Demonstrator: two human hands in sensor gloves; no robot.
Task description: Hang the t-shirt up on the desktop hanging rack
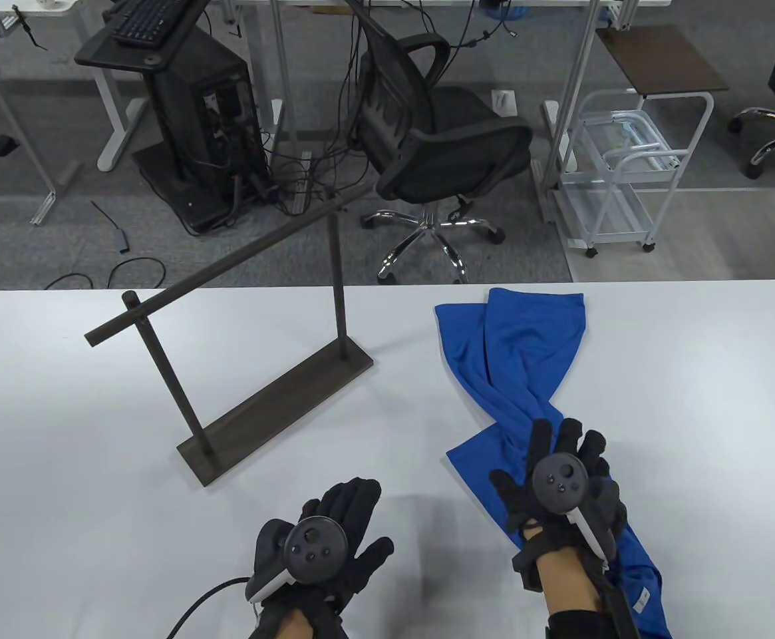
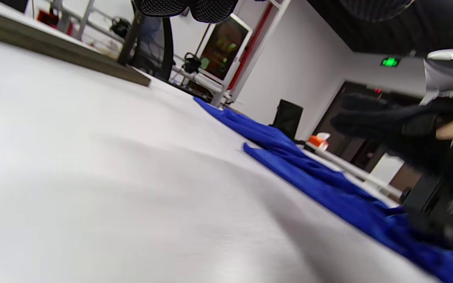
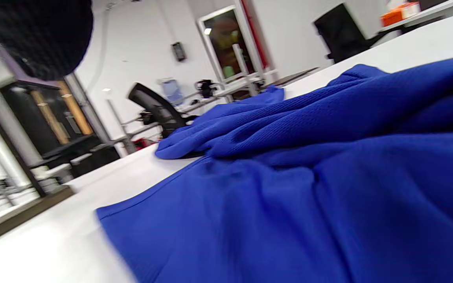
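Note:
A blue t-shirt (image 1: 527, 359) lies crumpled in a long strip on the right side of the white table (image 1: 61, 432); it also shows in the left wrist view (image 2: 309, 173) and the right wrist view (image 3: 289, 177). The dark brown hanging rack (image 1: 274, 406) stands left of centre, its bar (image 1: 227, 269) slanting up to the far right, with nothing on it. My right hand (image 1: 557, 459) is over the near part of the shirt with its fingers spread; in the left wrist view the hand (image 2: 391, 122) is a little above the cloth. My left hand (image 1: 344, 516) is open and empty over bare table near the front edge.
Beyond the table's far edge are a black office chair (image 1: 440, 140), a computer tower on a stand (image 1: 194, 113) and a white trolley (image 1: 626, 173). A black cable (image 1: 194, 602) trails from my left wrist. The rack's base (image 2: 73, 51) lies ahead of my left hand.

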